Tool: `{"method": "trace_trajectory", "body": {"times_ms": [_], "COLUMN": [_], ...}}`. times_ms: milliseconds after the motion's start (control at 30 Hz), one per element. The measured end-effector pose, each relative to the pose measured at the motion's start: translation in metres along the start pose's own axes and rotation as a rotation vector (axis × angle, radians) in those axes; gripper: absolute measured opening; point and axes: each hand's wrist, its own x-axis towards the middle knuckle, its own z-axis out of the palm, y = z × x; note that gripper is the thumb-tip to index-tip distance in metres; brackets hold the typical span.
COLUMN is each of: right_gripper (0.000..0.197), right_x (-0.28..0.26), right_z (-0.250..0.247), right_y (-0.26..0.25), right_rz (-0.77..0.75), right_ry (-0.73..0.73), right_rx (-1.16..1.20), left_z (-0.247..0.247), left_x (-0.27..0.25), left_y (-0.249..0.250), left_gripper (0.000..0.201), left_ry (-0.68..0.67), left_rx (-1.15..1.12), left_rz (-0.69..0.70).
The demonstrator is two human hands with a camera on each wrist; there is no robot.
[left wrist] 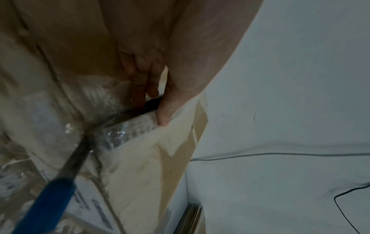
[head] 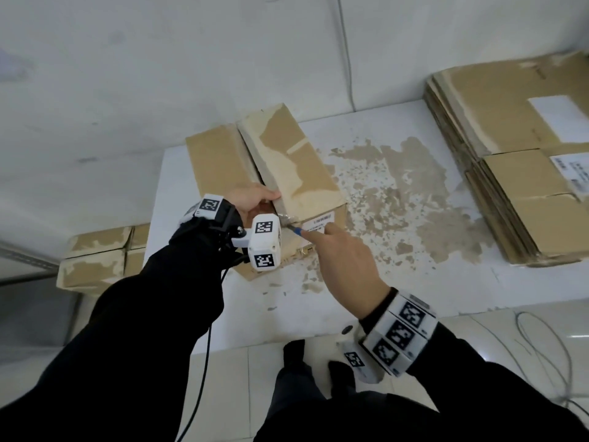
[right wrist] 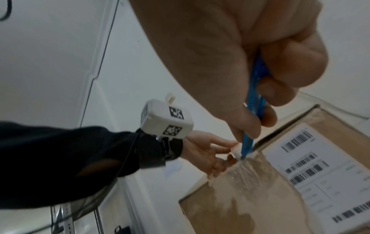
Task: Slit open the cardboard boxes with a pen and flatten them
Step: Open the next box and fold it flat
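Right now the cardboard box (head: 271,183) lies on the white table (head: 398,282), towards its left side, with its top seam running from near to far and already gaping along the far stretch. At the near end a strip of clear tape (right wrist: 243,170) bridges the seam just beside a white shipping label (right wrist: 320,171). The blue pen (right wrist: 251,120) has its tip planted in that tape at the near top corner, so the step in hand looks like the slitting of this last taped stretch, with the flattening not yet begun.

The right hand (head: 345,266) is curled round the pen barrel, thumb and fingers pinching it close to the tip. The left hand (head: 255,202) grips the near edge of the right-hand flap, thumb on top and fingers hooked into the open gap, pulling it up and holding the box steady.

My guess is that the next move calls for dragging the tip down through the tape over the near face, the flap held taut so the film tears rather than stretches.

Further out, a stack of flattened boxes (head: 516,161) sits on the far right of the table, and more unopened boxes (head: 102,256) wait low on the left.
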Motion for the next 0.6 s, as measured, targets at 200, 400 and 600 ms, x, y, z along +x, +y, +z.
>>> {"method": "trace_trajectory", "body": {"times_ms": [200,400,600], "right_gripper": [0.039,0.018,0.013], "right_x": [-0.008,0.005,0.050], "right_z": [-0.036,-0.074,-0.038], "right_y": [0.020,0.094,0.107], "right_rz": [-0.086,0.083,0.274], "right_ry": [-0.098,0.156,0.101], "right_rx": [0.163,0.517,0.713], "left_z": [-0.007,-0.029,-0.068], "left_x": [0.000,-0.009,-0.016], "left_y": [-0.011,-0.012,0.012], "left_gripper": [0.027,0.018,0.017], "left_ry": [0.076,-0.031,0.008], "left_rx": [0.001,0.534,1.305], "left_rz": [0.115,0.252,0.116]}}
